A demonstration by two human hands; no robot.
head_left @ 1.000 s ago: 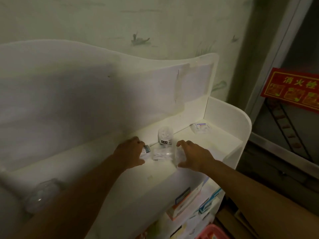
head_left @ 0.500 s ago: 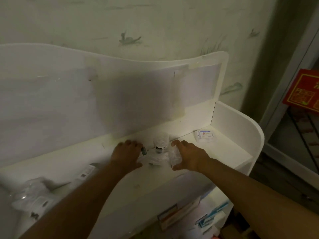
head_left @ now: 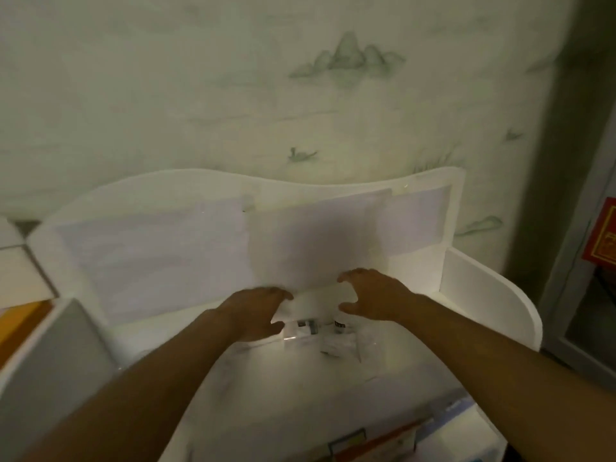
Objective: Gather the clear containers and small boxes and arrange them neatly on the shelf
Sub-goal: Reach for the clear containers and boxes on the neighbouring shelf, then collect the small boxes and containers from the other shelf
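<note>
On top of the white shelf (head_left: 483,295), close to its back panel, lies a small cluster. It holds a clear container (head_left: 300,331) with a dark label, a small bottle (head_left: 340,323) with a dark label, and a clear packet (head_left: 340,350) in front of them. My left hand (head_left: 256,311) rests against the left side of the clear container, fingers together and thumb beside it. My right hand (head_left: 373,295) hovers just right of and above the bottle, its fingers spread and curved. Neither hand is closed around anything. The picture is dim and blurred.
The shelf has a wavy back panel (head_left: 200,255) against a painted wall and a rounded side wall on the right. Boxes (head_left: 366,441) sit on the lower shelf. A grey and orange piece of furniture (head_left: 50,345) stands at the left, a red sign (head_left: 603,235) at the right.
The camera has tilted up and shifted left. Both hands have moved farther back toward the panel with the cluster between them. The small box at the far right is no longer visible.
</note>
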